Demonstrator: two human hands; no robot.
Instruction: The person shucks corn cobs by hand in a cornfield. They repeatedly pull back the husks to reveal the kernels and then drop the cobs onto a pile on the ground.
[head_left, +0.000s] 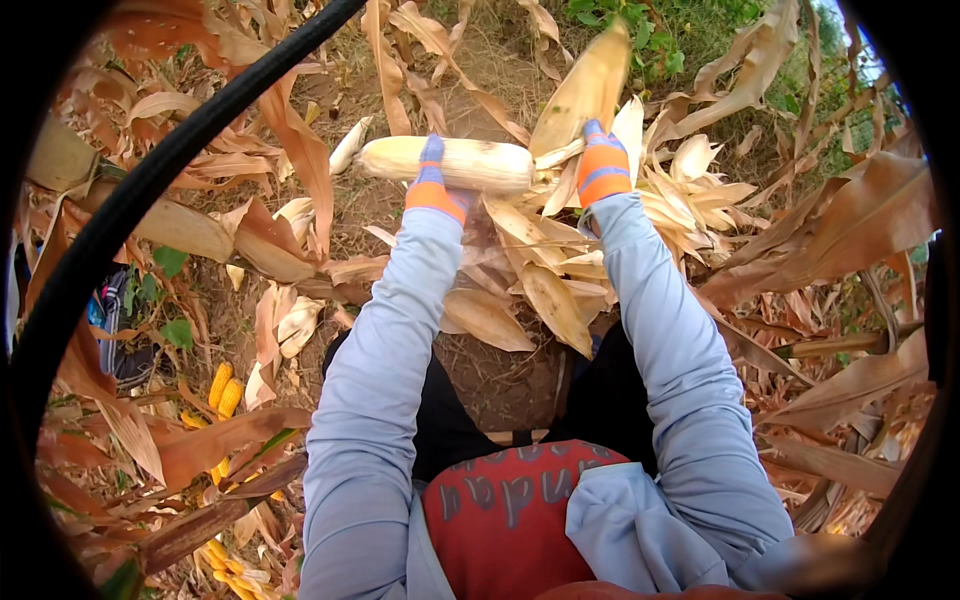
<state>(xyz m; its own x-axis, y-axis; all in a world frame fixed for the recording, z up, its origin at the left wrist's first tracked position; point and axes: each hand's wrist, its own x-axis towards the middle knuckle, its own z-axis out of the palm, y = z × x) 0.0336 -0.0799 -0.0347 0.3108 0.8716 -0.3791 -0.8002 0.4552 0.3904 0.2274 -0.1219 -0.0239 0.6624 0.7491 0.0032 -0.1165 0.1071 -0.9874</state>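
An ear of corn (487, 163), wrapped in pale husk, lies level across my left hand (437, 180). The gloved thumb presses over its near side; the other fingers are hidden beneath. Just beyond the ear's right end, my right hand (603, 166) grips husk leaves, with its thumb up. A broad dry husk leaf (581, 82) stands up beside that hand, its tip blurred. Both hands wear blue and orange gloves. Below and right of the ear, loose husks (555, 300) are heaped on the soil.
Dry corn stalks (187, 229) and brown leaves cross the left side. Bare yellow ears (225, 394) lie on the ground at lower left. More dry leaves (847, 225) hang at the right. A black cable-like strip (150, 176) arcs across the upper left.
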